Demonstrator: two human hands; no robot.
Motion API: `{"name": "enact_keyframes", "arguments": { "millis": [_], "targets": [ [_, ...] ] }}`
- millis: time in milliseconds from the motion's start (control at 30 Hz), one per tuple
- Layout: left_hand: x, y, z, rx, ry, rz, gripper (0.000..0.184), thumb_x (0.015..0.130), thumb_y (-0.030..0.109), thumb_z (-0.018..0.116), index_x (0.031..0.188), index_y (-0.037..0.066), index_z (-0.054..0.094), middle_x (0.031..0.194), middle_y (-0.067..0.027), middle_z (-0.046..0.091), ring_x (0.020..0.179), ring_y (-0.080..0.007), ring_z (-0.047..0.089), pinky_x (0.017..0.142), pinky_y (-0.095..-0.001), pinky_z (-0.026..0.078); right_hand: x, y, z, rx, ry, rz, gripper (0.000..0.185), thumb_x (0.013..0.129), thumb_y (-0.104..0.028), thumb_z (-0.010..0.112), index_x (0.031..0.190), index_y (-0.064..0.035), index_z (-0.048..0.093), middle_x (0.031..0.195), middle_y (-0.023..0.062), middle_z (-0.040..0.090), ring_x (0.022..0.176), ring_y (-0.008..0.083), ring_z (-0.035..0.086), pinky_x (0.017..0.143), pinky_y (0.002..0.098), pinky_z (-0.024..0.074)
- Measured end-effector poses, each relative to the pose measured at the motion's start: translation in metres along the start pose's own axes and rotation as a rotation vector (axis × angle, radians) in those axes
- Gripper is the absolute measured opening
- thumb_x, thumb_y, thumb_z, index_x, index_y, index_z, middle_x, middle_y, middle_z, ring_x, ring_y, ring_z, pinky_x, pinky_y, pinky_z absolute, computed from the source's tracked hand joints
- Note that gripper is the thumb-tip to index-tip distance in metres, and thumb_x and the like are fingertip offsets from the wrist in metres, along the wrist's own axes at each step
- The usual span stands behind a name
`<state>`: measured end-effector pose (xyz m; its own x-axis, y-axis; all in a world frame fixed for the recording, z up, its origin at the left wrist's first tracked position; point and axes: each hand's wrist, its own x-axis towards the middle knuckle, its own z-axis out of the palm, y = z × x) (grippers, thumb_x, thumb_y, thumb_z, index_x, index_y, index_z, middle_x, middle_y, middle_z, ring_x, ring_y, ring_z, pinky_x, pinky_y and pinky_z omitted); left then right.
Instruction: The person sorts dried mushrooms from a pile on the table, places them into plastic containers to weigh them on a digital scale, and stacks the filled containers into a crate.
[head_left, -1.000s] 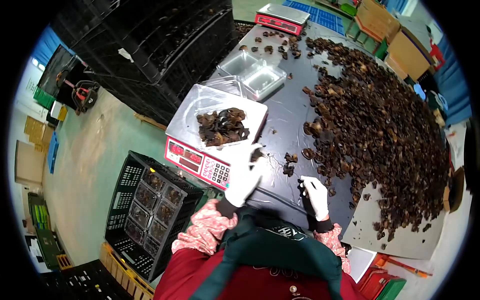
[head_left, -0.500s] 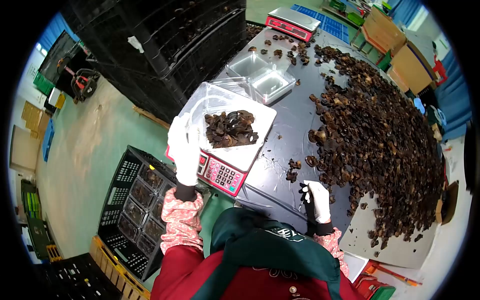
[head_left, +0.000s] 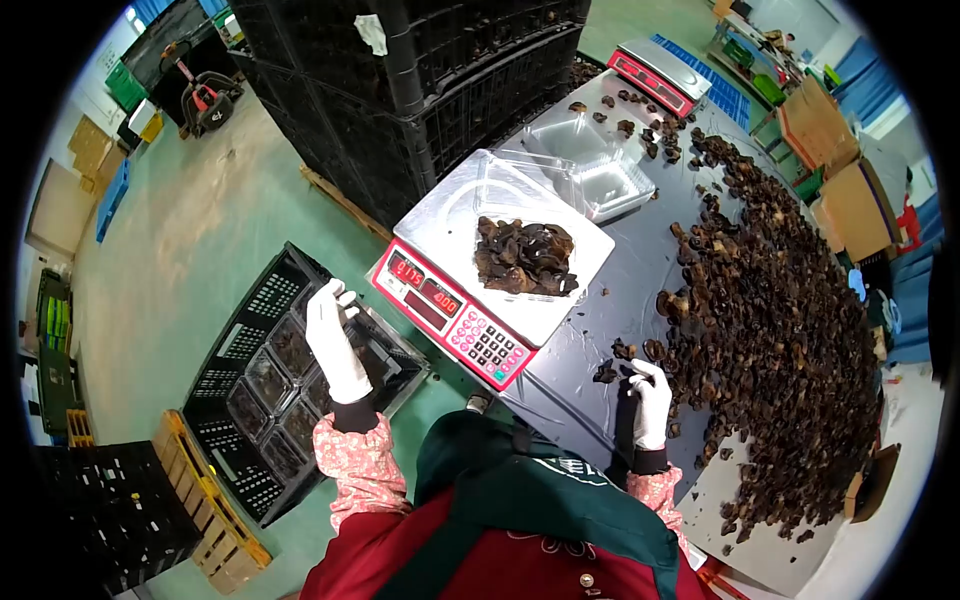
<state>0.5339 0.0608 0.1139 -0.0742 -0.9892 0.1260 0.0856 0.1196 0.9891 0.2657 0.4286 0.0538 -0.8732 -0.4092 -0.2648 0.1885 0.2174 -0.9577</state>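
My left hand (head_left: 335, 340), in a white glove, hangs over the edge of a black crate (head_left: 238, 350), its fingers loosely bent and apart with nothing in them. Right of it stands a red and silver digital scale (head_left: 440, 300) with lit red digits. On its plate sits a clear plastic box (head_left: 480, 195), lid folded back, filled with dark, curled wood ear mushrooms (head_left: 525, 255). My right hand (head_left: 650, 405), also gloved in white, is low over the table by a few loose mushroom pieces (head_left: 607, 372). Its fingers are bent and apart; nothing shows between them.
A large heap of mushrooms (head_left: 790, 350) covers the table's right side. Empty clear boxes (head_left: 610, 185) and a second scale (head_left: 660, 78) stand behind. Stacked black crates (head_left: 400, 110) rise at the back left. Filled clear boxes (head_left: 268, 380) lie in the crate at my left.
My left hand has left the box on the scale and moved down and left over the crate. My right hand has shifted slightly toward the loose pieces. The view has turned left.
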Motion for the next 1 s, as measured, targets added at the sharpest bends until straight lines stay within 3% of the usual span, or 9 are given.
{"name": "enact_keyframes", "arguments": {
  "millis": [133, 433, 533, 567, 633, 700, 767, 867, 1000],
  "targets": [
    [0.009, 0.001, -0.009, -0.032, 0.057, 0.01, 0.027, 0.101, 0.023, 0.05, 0.112, 0.004, 0.065, 0.105, -0.003, 0.066, 0.082, -0.0094, 0.061, 0.068, -0.0239, 0.047, 0.03, 0.02, -0.003, -0.841, 0.227, -0.602, 0.033, 0.084, 0.0, 0.064, 0.117, -0.0018, 0.063, 0.116, 0.0112, 0.062, 0.107, 0.0219, 0.06, 0.099, 0.0328, 0.044],
    [0.015, -0.007, 0.017, -0.149, -0.166, -0.084, 0.027, 0.103, 0.016, 0.045, 0.117, 0.001, 0.061, 0.086, -0.0036, 0.064, 0.059, -0.0042, 0.049, 0.053, -0.02, 0.039, 0.1, -0.107, 0.078, -0.449, 0.089, -0.587, 0.023, 0.095, -0.012, 0.06, 0.114, -0.0008, 0.066, 0.112, 0.0117, 0.067, 0.104, 0.0211, 0.063, 0.092, 0.0319, 0.0479],
    [-0.006, -0.021, 0.052, 0.014, -0.529, -0.181, 0.031, 0.102, 0.013, 0.044, 0.127, 0.0, 0.056, 0.077, -0.0046, 0.064, 0.052, -0.0067, 0.05, 0.049, -0.0236, 0.041, 0.144, -0.13, 0.127, -0.548, 0.08, -0.583, 0.033, 0.094, -0.025, 0.06, 0.117, -0.0016, 0.065, 0.114, 0.0189, 0.066, 0.102, 0.0357, 0.064, 0.09, 0.0355, 0.0494],
    [-0.015, -0.043, 0.066, 0.26, -0.566, 0.157, 0.033, 0.101, 0.012, 0.046, 0.131, 0.001, 0.054, 0.076, -0.007, 0.065, 0.052, -0.0101, 0.054, 0.051, -0.0257, 0.045, 0.164, -0.124, 0.135, -0.687, 0.013, -0.605, 0.043, 0.094, -0.034, 0.057, 0.122, -0.0015, 0.062, 0.115, 0.0207, 0.066, 0.106, 0.0362, 0.063, 0.094, 0.0377, 0.0483],
    [-0.023, -0.017, 0.094, 0.381, -0.663, -0.188, 0.04, 0.097, 0.011, 0.051, 0.136, 0.001, 0.05, 0.075, -0.0126, 0.067, 0.061, -0.0198, 0.065, 0.06, -0.0306, 0.052, 0.188, -0.124, 0.16, -0.637, 0.078, -0.456, 0.065, 0.092, -0.053, 0.053, 0.131, -0.0009, 0.056, 0.122, 0.0229, 0.063, 0.115, 0.0357, 0.059, 0.1, 0.0405, 0.0444],
    [-0.013, -0.056, 0.121, 0.459, -0.679, 0.626, 0.038, 0.098, 0.016, 0.053, 0.131, -0.003, 0.05, 0.066, -0.0118, 0.064, 0.057, -0.0204, 0.064, 0.055, -0.0313, 0.051, 0.203, -0.127, 0.178, -0.547, 0.009, -0.408, 0.069, 0.09, -0.056, 0.052, 0.131, -0.0004, 0.055, 0.125, 0.0234, 0.061, 0.119, 0.0376, 0.057, 0.101, 0.0414, 0.0434],
    [-0.022, -0.055, 0.106, 0.402, -0.671, 0.485, 0.034, 0.1, 0.02, 0.051, 0.125, -0.004, 0.052, 0.058, -0.0099, 0.059, 0.048, -0.0174, 0.059, 0.047, -0.0302, 0.046, 0.199, -0.133, 0.182, -0.227, -0.076, -0.294, 0.05, 0.097, -0.043, 0.058, 0.123, -0.0003, 0.06, 0.113, 0.0107, 0.065, 0.1, 0.0179, 0.06, 0.086, 0.0311, 0.0468],
    [-0.025, -0.034, 0.112, 0.067, -0.772, -0.322, 0.027, 0.103, 0.024, 0.048, 0.112, 0.0, 0.056, 0.054, -0.0052, 0.054, 0.039, -0.0127, 0.051, 0.038, -0.0273, 0.038, 0.189, -0.149, 0.161, 0.468, -0.272, -0.204, 0.037, 0.098, -0.043, 0.058, 0.109, -0.0086, 0.068, 0.094, -0.0019, 0.064, 0.085, 0.0071, 0.055, 0.076, 0.0268, 0.0452],
    [-0.033, -0.036, 0.11, -0.249, -0.612, -0.655, 0.052, 0.105, 0.048, 0.034, 0.094, 0.004, 0.057, 0.056, -0.0045, 0.057, 0.038, -0.0105, 0.05, 0.035, -0.0198, 0.035, 0.111, -0.138, 0.125, -0.127, -0.286, -0.378, 0.033, 0.096, -0.035, 0.063, 0.109, -0.0049, 0.066, 0.094, 0.0009, 0.063, 0.085, 0.0089, 0.056, 0.076, 0.0283, 0.0478]
  ]
}}
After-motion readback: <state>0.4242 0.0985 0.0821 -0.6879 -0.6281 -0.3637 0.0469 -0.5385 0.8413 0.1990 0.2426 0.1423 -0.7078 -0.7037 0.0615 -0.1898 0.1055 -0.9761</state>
